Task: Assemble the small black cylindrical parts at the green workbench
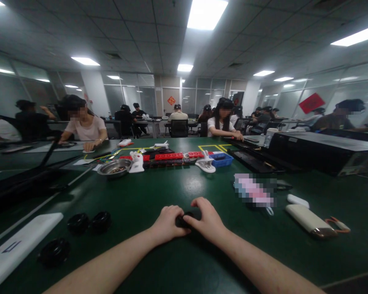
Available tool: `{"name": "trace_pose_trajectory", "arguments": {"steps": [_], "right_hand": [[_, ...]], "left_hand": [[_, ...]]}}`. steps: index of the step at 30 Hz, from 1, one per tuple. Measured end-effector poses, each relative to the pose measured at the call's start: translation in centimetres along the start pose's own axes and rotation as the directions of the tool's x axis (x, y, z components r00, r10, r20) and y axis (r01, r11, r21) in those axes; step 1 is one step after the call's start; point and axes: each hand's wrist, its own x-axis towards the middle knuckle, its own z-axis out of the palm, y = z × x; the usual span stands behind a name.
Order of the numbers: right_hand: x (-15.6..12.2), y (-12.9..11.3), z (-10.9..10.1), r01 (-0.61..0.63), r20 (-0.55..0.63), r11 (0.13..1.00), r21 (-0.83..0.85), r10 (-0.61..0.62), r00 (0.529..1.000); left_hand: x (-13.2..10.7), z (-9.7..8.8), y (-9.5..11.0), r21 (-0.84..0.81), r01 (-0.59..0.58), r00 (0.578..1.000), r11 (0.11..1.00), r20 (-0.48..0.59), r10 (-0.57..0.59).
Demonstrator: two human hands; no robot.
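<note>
At the near middle of the green table (190, 185), a small black object (186, 219) sits between my two hands, mostly covered by them. It is dark like the black ring-shaped coils to the left, but its kind cannot be made out. My left hand (169, 221) curls around its left side, with thumb and fingers bent in. From the right, my right hand (207, 218) reaches over it with the thumb against it and the index finger arched. Two black coils (79, 223) lie side by side left of my hands, and another black coil (54, 251) lies nearer.
A white panel (24, 245) lies at left. Across the table stand a metal bowl (115, 167), white clamps (206, 163), a red strip (168, 156) and a blue tray (222, 159). A beige power bank (309, 220) lies at right. Co-workers sit opposite, beyond a black case (319, 151).
</note>
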Motion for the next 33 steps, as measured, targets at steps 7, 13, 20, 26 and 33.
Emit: {"name": "trace_pose_trajectory", "arguments": {"steps": [7, 13, 20, 26, 33], "right_hand": [[-0.11, -0.3, -0.05, 0.166, 0.116, 0.981, 0.099, -0.177, 0.977], [-0.2, 0.37, 0.15, 0.066, -0.011, 0.995, 0.073, -0.065, 0.998], [-0.08, -0.13, 0.32, 0.12, 0.059, 0.993, 0.022, -0.121, 0.991], [-0.36, -0.17, -0.08, 0.122, 0.094, 0.988, 0.099, -0.131, 0.987], [-0.19, -0.23, 0.11, 0.023, 0.044, 1.0, -0.021, -0.022, 0.999]], "left_hand": [[0.05, 0.15, -0.05, 0.017, 0.002, 1.0, 1.0, 0.005, -0.002], [0.05, -0.01, 0.1, 0.011, 0.008, 1.0, 1.0, 0.012, -0.009], [0.08, 0.03, 0.07, 0.011, 0.022, 1.0, 1.0, 0.021, -0.022], [0.0, -0.1, 0.21, -0.009, 0.021, 1.0, 1.0, 0.017, -0.02], [-0.01, -0.14, 0.32, 0.0, 0.019, 1.0, 1.0, 0.01, -0.019]]}}
